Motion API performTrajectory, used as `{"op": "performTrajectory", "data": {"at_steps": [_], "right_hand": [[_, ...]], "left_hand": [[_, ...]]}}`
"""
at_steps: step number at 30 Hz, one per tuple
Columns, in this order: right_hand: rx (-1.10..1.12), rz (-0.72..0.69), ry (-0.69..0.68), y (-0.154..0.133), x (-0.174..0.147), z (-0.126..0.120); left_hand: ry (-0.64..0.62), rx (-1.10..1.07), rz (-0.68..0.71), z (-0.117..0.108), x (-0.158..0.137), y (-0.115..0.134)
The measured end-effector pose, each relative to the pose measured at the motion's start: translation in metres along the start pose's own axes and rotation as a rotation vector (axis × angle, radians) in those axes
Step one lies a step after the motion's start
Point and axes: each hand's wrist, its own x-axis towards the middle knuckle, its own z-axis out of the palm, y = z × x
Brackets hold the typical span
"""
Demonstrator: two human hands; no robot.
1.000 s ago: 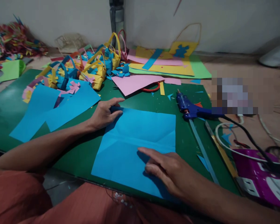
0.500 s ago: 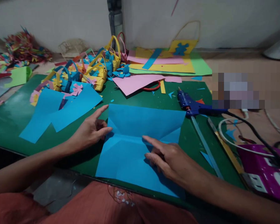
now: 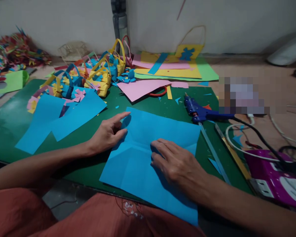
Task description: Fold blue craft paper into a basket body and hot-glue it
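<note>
Blue sheet point(image 3: 135, 161) is right in front of me, tilted a bit on the green tabletop point(image 3: 153, 107), my side of it running to the table edge. Its 5 o'clock corner pokes out past that edge over my lap. One crease runs across the middle, fainter ones fan off it.

Clock is centred on the sheet, 12 = away from me.

My left hand point(image 3: 108, 131) is at 10: index and thumb spread apart, tips at the sheet's edge, other fingers curled in. My right hand point(image 3: 174, 161) is over the middle, palm down, fingers half bent, gap between them and the thumb. Can't tell how hard either one presses.

Further out:
- 10: cut blue pieces point(image 3: 74, 117), pink flower point(image 3: 79, 95) by their far end.
- 11: row of small paper baskets point(image 3: 102, 80), yellow and blue mostly. Beyond, toward 10, a heap of coloured scraps point(image 3: 22, 49).
- 12: pink sheet point(image 3: 143, 88), red handle point(image 3: 165, 90) sticking out from under it. Behind, stacked sheets point(image 3: 172, 73) in yellow, pink and green.
- 1 to 2: blue glue gun point(image 3: 192, 105), clear glue stick point(image 3: 213, 153) trailing from it toward me.
- 3: narrow yellowish tool point(image 3: 234, 159), then purple socket box point(image 3: 271, 184), cables over it.
</note>
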Motion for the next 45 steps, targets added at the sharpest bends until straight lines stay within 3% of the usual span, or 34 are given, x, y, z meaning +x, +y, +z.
{"op": "performTrajectory", "data": {"at_steps": [5,14,19,23,27,31,35,45], "right_hand": [[0.046,0.068,-0.060,0.000,0.009,0.006],[0.182,0.097,-0.270,-0.001,0.027,0.012],[0.246,0.126,-0.298,0.003,0.027,0.011],[0.273,0.131,-0.303,0.005,0.025,0.012],[0.283,0.134,-0.307,0.006,0.022,0.014],[0.295,0.126,-0.294,0.007,0.022,0.016],[0.304,0.128,-0.317,0.009,0.026,0.016],[0.357,0.118,-0.320,0.012,0.030,0.014]], "left_hand": [[0.019,-0.018,0.012,0.002,0.000,0.001],[-0.020,-0.315,-0.268,-0.001,0.000,0.018],[-0.069,-0.540,-0.308,-0.001,-0.006,0.018],[0.007,-0.301,-0.180,0.001,-0.014,0.008],[0.010,0.133,0.184,0.001,-0.016,-0.005],[-0.079,0.298,0.435,0.003,-0.014,-0.011],[-0.180,0.437,0.484,0.006,-0.016,-0.013],[-0.317,0.716,0.388,0.013,-0.018,-0.009]]}}
